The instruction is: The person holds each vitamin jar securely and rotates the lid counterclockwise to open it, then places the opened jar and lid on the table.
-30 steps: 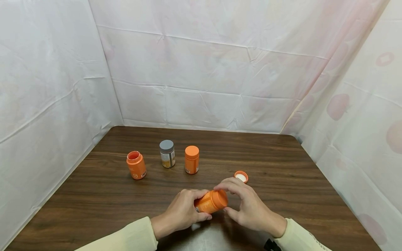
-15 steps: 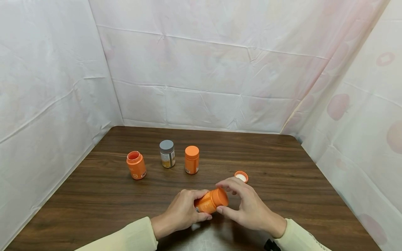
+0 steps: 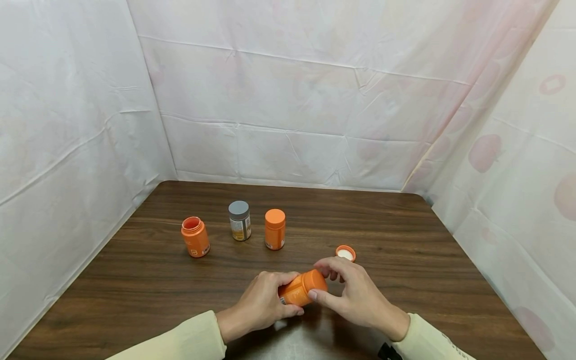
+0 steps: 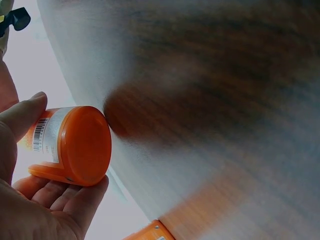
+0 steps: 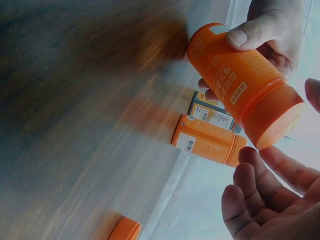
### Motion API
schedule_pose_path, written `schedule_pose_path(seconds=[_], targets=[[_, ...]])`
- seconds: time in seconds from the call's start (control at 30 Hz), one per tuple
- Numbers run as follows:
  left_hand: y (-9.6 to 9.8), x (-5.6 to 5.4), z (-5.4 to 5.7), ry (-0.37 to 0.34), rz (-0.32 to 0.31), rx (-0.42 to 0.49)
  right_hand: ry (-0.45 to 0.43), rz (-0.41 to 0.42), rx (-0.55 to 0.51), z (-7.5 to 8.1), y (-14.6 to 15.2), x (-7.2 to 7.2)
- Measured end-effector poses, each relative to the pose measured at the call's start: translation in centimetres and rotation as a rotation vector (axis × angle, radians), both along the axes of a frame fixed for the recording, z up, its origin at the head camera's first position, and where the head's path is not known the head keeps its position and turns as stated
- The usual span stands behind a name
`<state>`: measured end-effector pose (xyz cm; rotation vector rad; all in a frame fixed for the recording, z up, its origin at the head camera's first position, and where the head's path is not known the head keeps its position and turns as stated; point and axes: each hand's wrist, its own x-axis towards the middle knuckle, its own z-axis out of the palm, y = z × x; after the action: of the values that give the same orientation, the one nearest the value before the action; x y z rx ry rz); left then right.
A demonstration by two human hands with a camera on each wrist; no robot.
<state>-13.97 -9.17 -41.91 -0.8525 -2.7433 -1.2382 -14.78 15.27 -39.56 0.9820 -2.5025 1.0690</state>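
My left hand (image 3: 263, 300) grips an orange bottle (image 3: 294, 291) by its body, holding it tilted above the table with the cap toward the right. In the left wrist view the bottle's round base (image 4: 87, 145) and a barcode label show. The bottle's orange cap (image 5: 275, 117) sits on its neck in the right wrist view. Around that cap my right hand (image 3: 355, 295) is loosely spread: the index fingertip is right at the cap's lower edge, while the thumb stands slightly off its other side. The remaining fingers are loosely bent, away from the cap.
Behind the hands stand an uncapped orange bottle (image 3: 196, 241), a grey-lidded jar (image 3: 240, 221) and a capped orange bottle (image 3: 275, 231). A loose orange cap (image 3: 345, 253) lies inside-up just beyond my right hand. White sheets (image 3: 288, 110) enclose the brown table (image 3: 382, 215).
My right thumb has shifted from below the cap up to its near edge, and the right fingers have moved slightly right and bent more. The left hand and bottle stay nearly still.
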Motion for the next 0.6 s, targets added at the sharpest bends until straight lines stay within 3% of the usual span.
schedule_pose_path(seconds=[0.3,0.6], targets=[[0.01,0.00,-0.09,0.011,-0.005,-0.006,-0.020,0.002,0.013,0.07,0.04,-0.09],[-0.01,0.00,-0.01,0.003,-0.006,-0.002,0.027,0.064,0.002,0.11,0.20,-0.17]])
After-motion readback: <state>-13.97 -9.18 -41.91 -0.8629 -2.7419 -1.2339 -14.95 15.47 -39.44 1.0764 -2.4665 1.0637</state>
